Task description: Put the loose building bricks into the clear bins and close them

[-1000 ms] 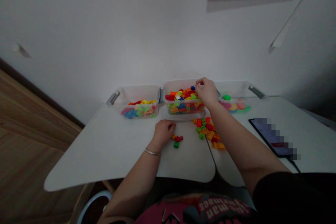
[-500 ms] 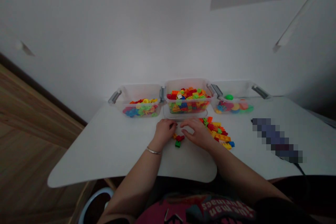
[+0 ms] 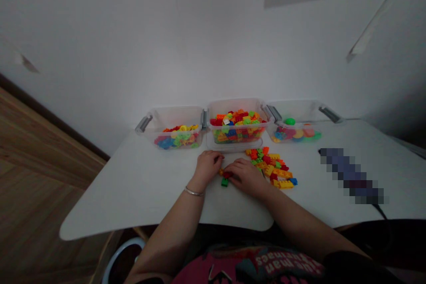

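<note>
My left hand (image 3: 208, 166), with a bangle at its wrist, rests on the white table with its fingers curled inward. What its fingers hold, if anything, is hidden. Just beside its thumb side lies a small orange brick (image 3: 221, 171). My right hand (image 3: 245, 176) has its fingertips closed on a red toy brick (image 3: 227, 175), partly covered by the fingers. A green brick (image 3: 224, 182) sits right below the red one, touching or nearly so; whether they are joined I cannot tell. Right of my right hand spreads a loose pile of coloured bricks (image 3: 278, 172).
Three clear bins stand along the wall: a left bin (image 3: 178, 138) and a middle bin (image 3: 238, 131) of coloured pieces, and a right bin (image 3: 296, 117) with rounder pieces. A blurred-out dark object (image 3: 351, 176) with a cord lies on the white table (image 3: 133, 191) at right.
My right hand has moved down and slightly left, from above the red brick onto it, and its fingers have closed. My left hand has stayed nearly still.
</note>
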`<state>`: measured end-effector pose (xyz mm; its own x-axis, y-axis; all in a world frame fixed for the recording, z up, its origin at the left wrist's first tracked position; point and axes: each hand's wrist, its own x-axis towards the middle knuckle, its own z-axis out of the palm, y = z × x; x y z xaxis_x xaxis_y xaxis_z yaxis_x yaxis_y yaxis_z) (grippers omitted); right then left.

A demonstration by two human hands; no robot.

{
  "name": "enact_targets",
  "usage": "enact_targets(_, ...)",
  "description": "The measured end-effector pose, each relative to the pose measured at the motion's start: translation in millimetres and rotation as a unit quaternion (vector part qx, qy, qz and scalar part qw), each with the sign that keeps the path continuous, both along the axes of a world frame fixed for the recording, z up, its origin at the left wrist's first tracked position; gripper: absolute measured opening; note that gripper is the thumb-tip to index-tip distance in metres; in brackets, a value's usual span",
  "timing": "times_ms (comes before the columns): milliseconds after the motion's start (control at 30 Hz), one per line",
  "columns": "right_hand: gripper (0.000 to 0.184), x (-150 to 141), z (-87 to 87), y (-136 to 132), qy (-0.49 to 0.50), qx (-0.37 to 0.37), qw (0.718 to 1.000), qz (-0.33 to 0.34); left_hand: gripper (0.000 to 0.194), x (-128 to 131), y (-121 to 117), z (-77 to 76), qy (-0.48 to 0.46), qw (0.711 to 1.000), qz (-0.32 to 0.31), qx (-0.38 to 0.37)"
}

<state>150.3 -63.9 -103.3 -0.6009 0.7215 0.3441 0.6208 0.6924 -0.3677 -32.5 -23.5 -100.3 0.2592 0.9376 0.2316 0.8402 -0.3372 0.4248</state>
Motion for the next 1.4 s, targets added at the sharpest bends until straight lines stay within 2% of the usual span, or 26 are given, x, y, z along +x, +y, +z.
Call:
enact_targets(233,0.015,1,0.2,-1,-0.016,0.022,0.996,-0.082,0.019,0,1,-1.5,-0.004,1.0,0.003,0.002)
enact_targets(400,0.014,2,1.2,-3,0.008,0.026,0.996,-0.08,0.02,-1,1,-1.9,-0.006,1.0,0.0,0.002)
enact_targets(533,0.016,3,-0.3,-3,0.054,0.022,0.994,-0.096,0.02,0,1,-1.0,-0.001,1.0,0.0,0.0)
enact_targets(667,0.016,4,4.0,1,0.149,0.04,0.98,-0.129,0.02,0,0,1.3,-0.003,1.0,-0.009,-0.004)
enact_targets(733,0.014,6,13.2,7,0.205,0.072,0.965,-0.148,0.021,0,-1,2.6,-0.004,1.0,-0.016,-0.007)
enact_targets(833,0.015,13,36.7,23,0.261,0.138,0.942,-0.161,0.022,0,-1,3.7,-0.007,1.0,-0.023,-0.013)
enact_targets(900,0.016,20,55.6,38,0.269,0.18,0.93,-0.175,0.022,0,-1,3.6,-0.008,1.0,-0.026,-0.015)
enact_targets(1000,0.017,27,82.0,63,0.267,0.21,0.91,-0.239,0.022,-1,0,2.0,-0.008,1.0,-0.027,-0.012)
enact_targets(1100,0.019,26,102.0,89,0.264,0.184,0.904,-0.282,0.022,-1,1,0.0,-0.008,1.0,-0.029,-0.009)
enact_targets(1200,0.021,17,115.5,110,0.231,0.116,0.919,-0.298,0.022,-1,1,-1.0,-0.006,1.0,-0.027,-0.012)
enact_targets(1300,0.02,5,123.1,124,0.182,0.047,0.936,-0.297,0.022,-2,0,-1.3,-0.011,1.0,-0.021,-0.011)
enact_targets(1400,0.015,-3,124.4,133,0.12,0.01,0.951,-0.286,0.022,-2,0,-1.3,-0.015,1.0,-0.024,-0.01)
